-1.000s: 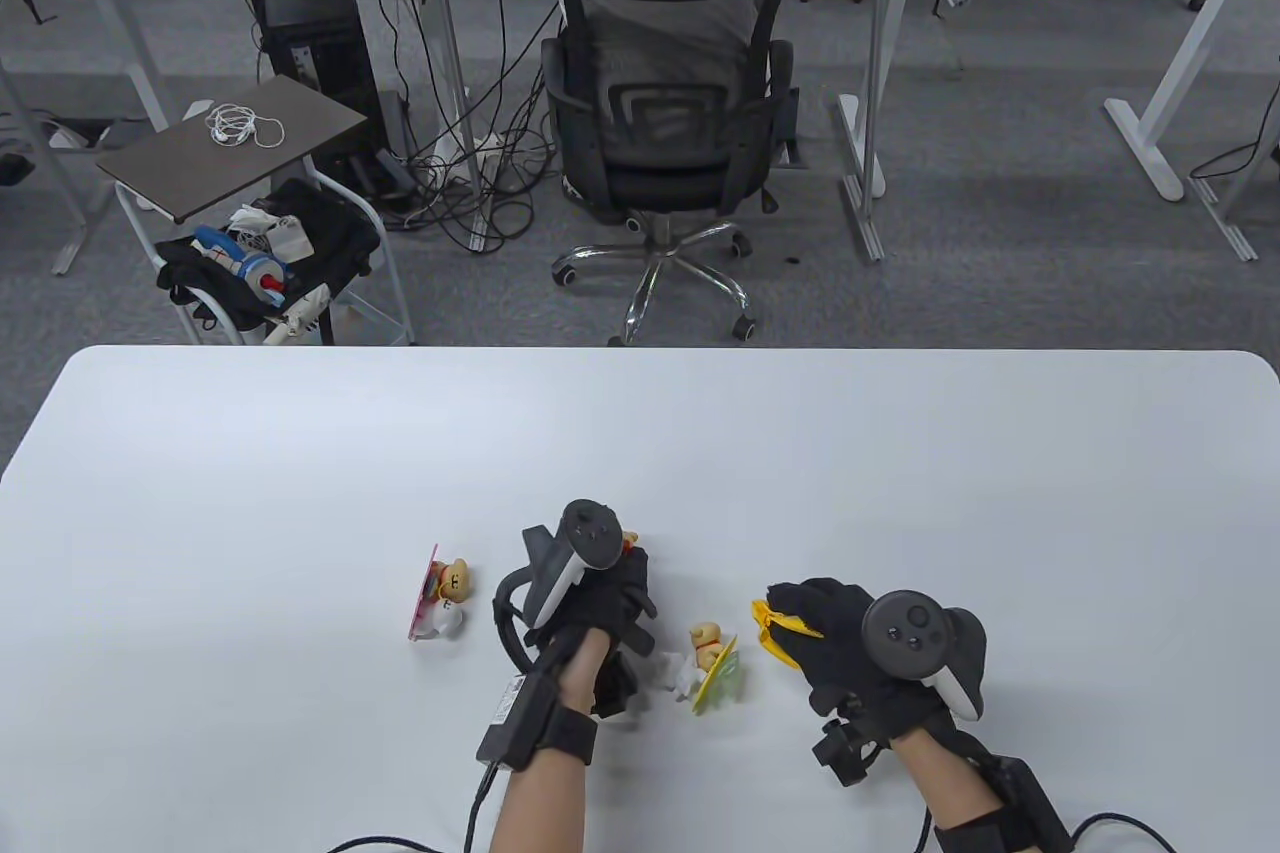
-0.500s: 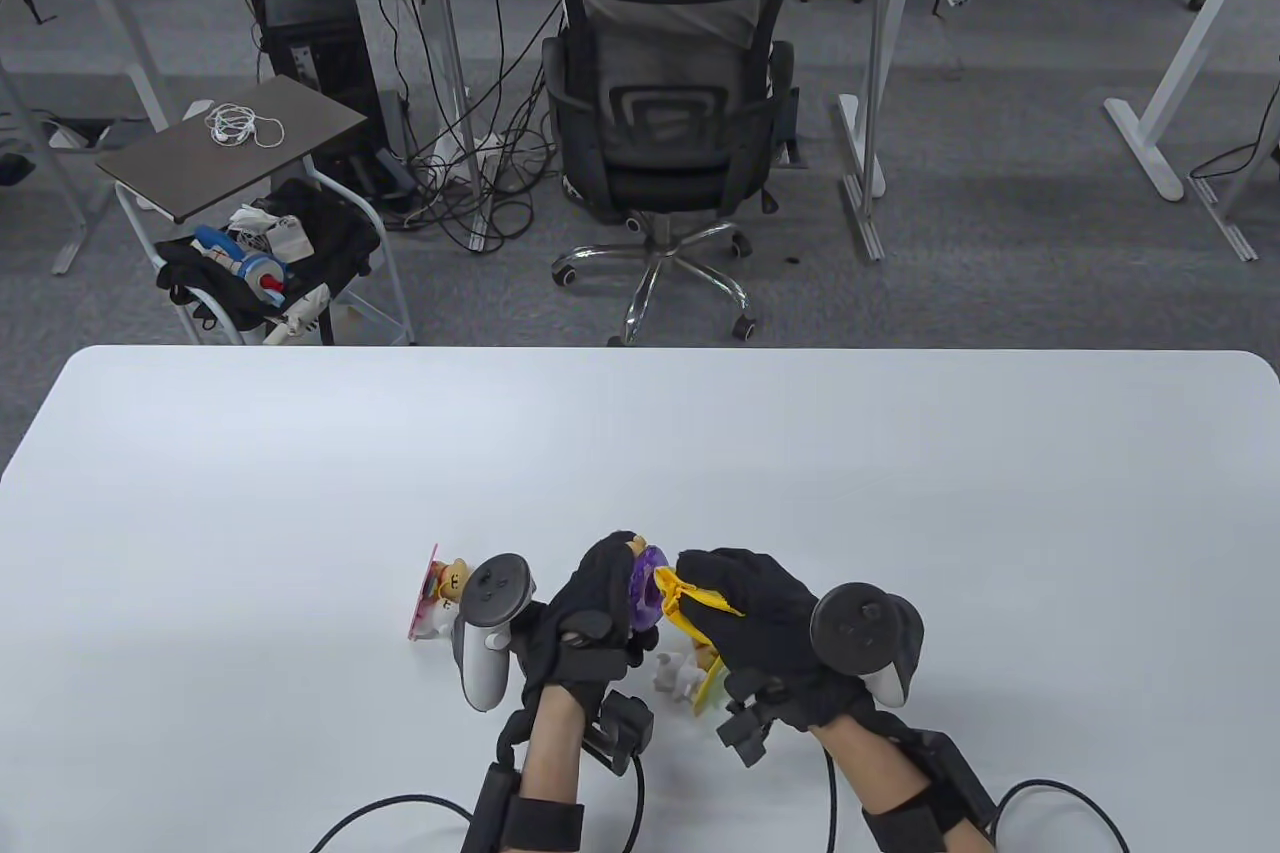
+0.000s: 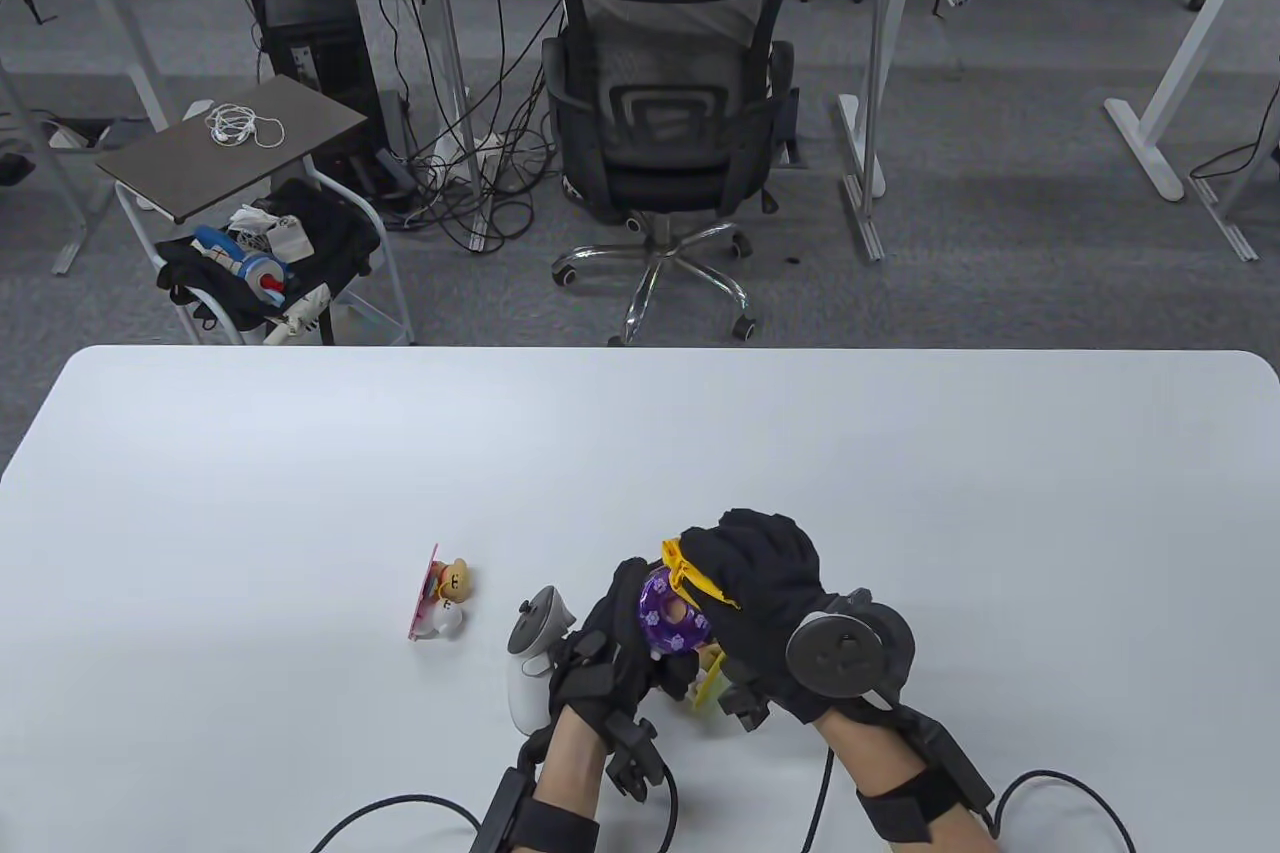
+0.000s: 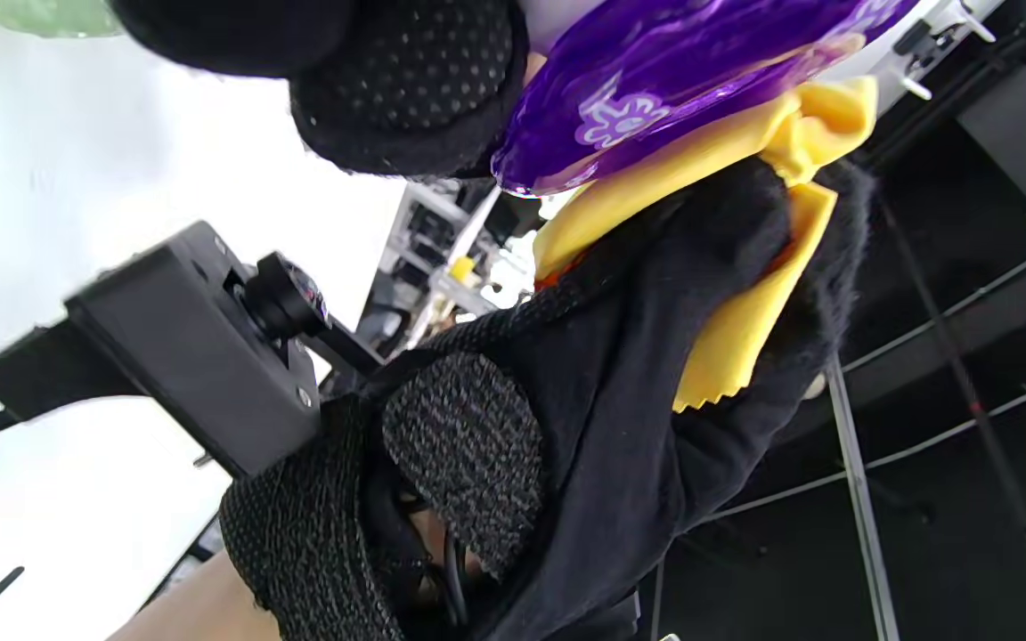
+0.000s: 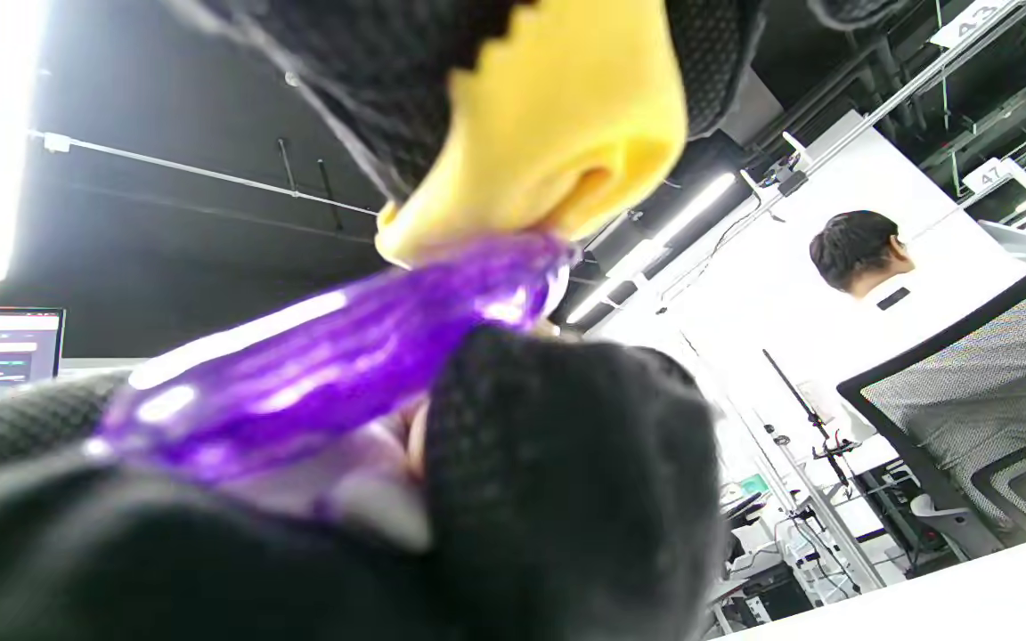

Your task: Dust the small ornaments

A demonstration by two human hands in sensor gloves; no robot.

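My left hand (image 3: pixel 615 638) holds a purple ring-shaped ornament (image 3: pixel 668 621) with white flowers, lifted above the table. My right hand (image 3: pixel 760 583) grips a yellow cloth (image 3: pixel 690 578) and presses it against the ornament's rim. The left wrist view shows the purple ornament (image 4: pixel 655 98) against the yellow cloth (image 4: pixel 745 258). The right wrist view shows the cloth (image 5: pixel 557 133) on the ornament's edge (image 5: pixel 335 374). A bear ornament with a pink disc (image 3: pixel 440 593) lies on the table to the left. Another ornament with a yellow-green disc (image 3: pixel 710 683) lies mostly hidden under my hands.
The white table (image 3: pixel 300 453) stretches wide around the hands. Beyond its far edge stand an office chair (image 3: pixel 665 123) with a seated person and a small cart (image 3: pixel 270 223) at the left.
My left hand lifted the purple ornament and turned it so its face shows. My right hand moved left with the yellow cloth and now presses it on the ornament.
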